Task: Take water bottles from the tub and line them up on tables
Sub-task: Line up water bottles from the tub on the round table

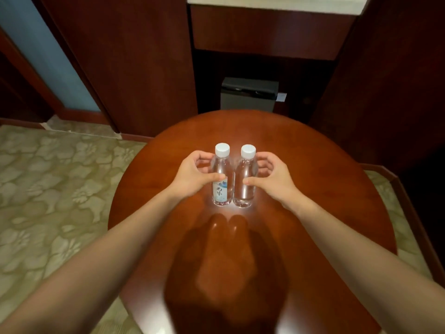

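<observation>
**Two bottles, side by side on the round table**

My left hand curls round the labelled bottle, thumb pressed on its front and fingers wrapped toward its far side. My right hand holds the clear bottle the same way, thumb tip on the front. Both bottles stand upright with white caps on, just beside each other near the middle of the wooden table. Patterned carpet lies to the left.
</observation>
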Demonstrator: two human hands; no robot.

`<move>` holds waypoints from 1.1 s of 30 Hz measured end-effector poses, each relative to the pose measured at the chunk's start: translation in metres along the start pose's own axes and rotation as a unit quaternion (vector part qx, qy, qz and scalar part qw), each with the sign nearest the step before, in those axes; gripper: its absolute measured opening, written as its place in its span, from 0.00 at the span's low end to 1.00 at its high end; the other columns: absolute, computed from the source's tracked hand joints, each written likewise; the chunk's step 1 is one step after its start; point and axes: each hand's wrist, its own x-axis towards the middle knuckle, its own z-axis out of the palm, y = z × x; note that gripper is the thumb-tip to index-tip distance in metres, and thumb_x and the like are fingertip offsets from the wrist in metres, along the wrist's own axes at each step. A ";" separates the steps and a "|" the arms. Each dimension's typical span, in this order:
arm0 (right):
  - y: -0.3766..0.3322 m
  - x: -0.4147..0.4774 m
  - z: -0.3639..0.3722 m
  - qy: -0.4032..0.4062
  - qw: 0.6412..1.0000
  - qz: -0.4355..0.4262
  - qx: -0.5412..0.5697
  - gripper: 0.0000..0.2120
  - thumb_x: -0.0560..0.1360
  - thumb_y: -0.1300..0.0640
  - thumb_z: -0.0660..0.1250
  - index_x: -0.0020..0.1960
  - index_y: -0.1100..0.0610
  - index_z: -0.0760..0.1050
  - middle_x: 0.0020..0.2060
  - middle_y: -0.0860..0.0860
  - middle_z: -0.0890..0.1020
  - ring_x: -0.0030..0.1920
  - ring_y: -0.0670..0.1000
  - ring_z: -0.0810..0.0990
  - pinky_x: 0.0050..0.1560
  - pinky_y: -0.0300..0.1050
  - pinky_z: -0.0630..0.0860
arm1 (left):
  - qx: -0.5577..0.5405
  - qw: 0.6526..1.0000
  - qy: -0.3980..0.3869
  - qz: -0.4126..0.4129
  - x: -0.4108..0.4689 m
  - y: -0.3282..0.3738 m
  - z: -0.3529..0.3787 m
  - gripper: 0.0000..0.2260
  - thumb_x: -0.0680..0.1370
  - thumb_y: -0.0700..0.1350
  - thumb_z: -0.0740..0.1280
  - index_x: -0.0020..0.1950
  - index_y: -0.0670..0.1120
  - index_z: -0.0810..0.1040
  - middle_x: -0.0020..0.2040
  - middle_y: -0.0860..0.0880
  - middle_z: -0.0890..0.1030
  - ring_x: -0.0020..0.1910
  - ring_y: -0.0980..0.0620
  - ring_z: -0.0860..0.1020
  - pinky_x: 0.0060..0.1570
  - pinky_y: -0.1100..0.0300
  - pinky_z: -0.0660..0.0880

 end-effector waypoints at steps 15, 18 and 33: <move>0.059 0.048 0.020 -0.013 1.000 0.008 -0.019 0.33 0.63 0.72 0.78 0.54 0.43 0.71 0.52 0.42 0.78 0.57 0.50 0.79 0.62 0.53 0.78 | -0.029 0.998 -0.040 -0.032 0.044 -0.051 0.012 0.26 0.63 0.26 0.77 0.53 0.43 0.70 0.56 0.49 0.75 0.53 0.55 0.79 0.49 0.68 0.78; 0.063 0.042 0.015 -0.021 1.000 0.004 0.002 0.33 0.63 0.74 0.76 0.53 0.42 0.70 0.54 0.43 0.78 0.57 0.51 0.79 0.62 0.52 0.78 | -0.033 0.998 -0.044 -0.034 0.038 -0.051 0.019 0.27 0.63 0.25 0.76 0.52 0.45 0.70 0.59 0.46 0.74 0.54 0.52 0.79 0.51 0.67 0.78; 0.012 0.045 -0.005 -0.054 0.985 0.006 -0.165 0.23 0.71 0.56 0.76 0.63 0.55 0.73 0.53 0.50 0.80 0.55 0.50 0.80 0.58 0.45 0.75 | 0.169 0.985 -0.037 -0.022 0.031 0.009 0.019 0.24 0.73 0.37 0.74 0.68 0.44 0.74 0.62 0.51 0.78 0.60 0.55 0.75 0.61 0.59 0.74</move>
